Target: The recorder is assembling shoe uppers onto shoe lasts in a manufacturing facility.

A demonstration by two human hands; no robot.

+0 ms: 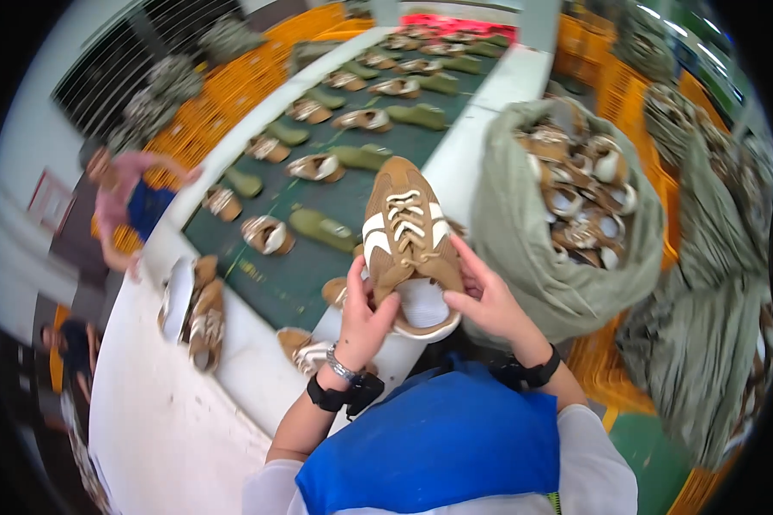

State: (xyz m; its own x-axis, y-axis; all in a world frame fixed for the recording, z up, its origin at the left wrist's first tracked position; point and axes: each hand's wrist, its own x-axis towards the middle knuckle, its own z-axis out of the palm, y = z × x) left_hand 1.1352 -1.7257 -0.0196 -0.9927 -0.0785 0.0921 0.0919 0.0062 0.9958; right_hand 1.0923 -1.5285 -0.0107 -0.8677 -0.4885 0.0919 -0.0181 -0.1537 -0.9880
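1. The tan-brown low-cut sneaker with white laces and white side stripes (408,219) is held up in front of the person, toe pointing away and the opening toward the body, so that its pale striped lining (425,302) shows.
2. The left hand (365,319) grasps the shoe's left side, its thumb beside the opening; the right hand (496,302) mirrors it, thumb at the opening's right edge. Both sets of fingers are closed around the shoe (their tips beneath it are hidden).
3. The step in hand appears to be steadying or handling this one shoe, laces up, with both hands at the rear half.
4. Any next move, I judge, calls for even support from both sides, since the toe end juts out unsupported; tilting or turning it needs the hands to work together.
5. Beyond it, a dark green flat conveyor belt (258,283) carries rows of similar shoes and olive-green elongated flat-looking pieces (322,228).
6. To the right stands a grey-green fabric sack (520,249), open at the top and heaped with similar shoes.
7. On the left, a pair of brown-and-white shoes (206,330) lies on the white smooth tabletop (176,433).
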